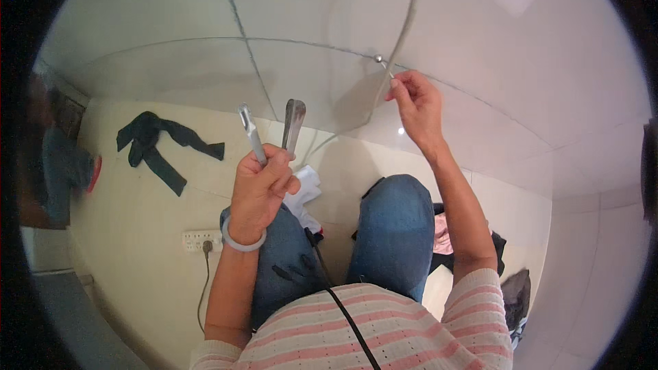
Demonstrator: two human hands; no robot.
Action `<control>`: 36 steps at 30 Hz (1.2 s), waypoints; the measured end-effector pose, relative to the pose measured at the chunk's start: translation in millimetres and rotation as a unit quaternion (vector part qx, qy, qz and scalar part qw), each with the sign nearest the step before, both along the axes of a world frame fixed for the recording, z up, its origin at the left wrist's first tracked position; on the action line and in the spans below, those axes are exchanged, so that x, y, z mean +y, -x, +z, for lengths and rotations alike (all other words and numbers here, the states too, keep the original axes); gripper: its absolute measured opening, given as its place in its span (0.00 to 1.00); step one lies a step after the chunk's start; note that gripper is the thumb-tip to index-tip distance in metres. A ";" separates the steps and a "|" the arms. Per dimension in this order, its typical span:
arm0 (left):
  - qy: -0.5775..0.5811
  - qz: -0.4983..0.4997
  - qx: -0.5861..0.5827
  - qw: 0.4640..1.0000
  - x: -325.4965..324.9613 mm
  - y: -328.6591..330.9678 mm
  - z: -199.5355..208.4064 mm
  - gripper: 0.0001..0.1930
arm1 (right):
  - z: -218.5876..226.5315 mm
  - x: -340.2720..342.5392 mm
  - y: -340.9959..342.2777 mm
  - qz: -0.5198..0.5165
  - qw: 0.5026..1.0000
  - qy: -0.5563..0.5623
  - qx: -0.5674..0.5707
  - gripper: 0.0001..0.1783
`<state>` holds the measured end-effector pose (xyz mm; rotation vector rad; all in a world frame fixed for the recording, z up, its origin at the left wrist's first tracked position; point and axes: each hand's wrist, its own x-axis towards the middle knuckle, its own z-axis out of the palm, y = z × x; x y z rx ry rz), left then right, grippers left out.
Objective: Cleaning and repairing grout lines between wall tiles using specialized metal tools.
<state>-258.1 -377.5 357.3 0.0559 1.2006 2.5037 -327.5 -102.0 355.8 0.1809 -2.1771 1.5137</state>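
My left hand (262, 188), with a pale bangle at the wrist, is closed around two upright tools. One is a grey-handled tool (251, 130) with a shiny, slotted metal head, much like a peeler. Beside it stands a shoehorn-shaped metal piece (295, 123), broad and rounded at the top. Higher up on the right, my right hand (418, 105) pinches a thin shiny stem with a small round metal head (378, 59) close to the tiled wall (315, 82). Whether that head touches the wall, I cannot tell. The fingers cover the stem's lower end.
A pale cable (404, 24) runs down the wall behind the stem. Dark clothing (154, 144) lies on the floor at left, near a white power strip (199, 240) with a plugged-in cord. White cloth (304, 188) lies by my knees; more garments (515, 294) are at right.
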 end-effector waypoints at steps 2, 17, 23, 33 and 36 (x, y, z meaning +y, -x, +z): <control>-0.027 0.028 0.000 0.999 -3.9 -0.6 -8.5 0.04 | -1.6 -16.5 8.5 0.041 0.999 0.032 -0.006 0.05; -0.117 -0.020 0.044 0.992 -3.4 -13.3 11.9 0.04 | 3.7 -164.4 76.5 0.192 0.959 0.089 -0.188 0.10; -0.122 -0.028 0.034 0.992 -4.9 -13.2 15.8 0.05 | -9.5 -193.7 90.1 0.107 0.975 0.127 -0.147 0.10; -0.208 -0.070 0.027 0.975 -9.5 -11.5 15.4 0.04 | -12.3 -201.4 107.2 0.065 0.958 0.224 -0.170 0.08; -0.185 -0.067 0.024 0.980 -8.9 -12.5 17.8 0.04 | -13.9 -203.8 108.4 0.070 0.952 0.247 -0.164 0.07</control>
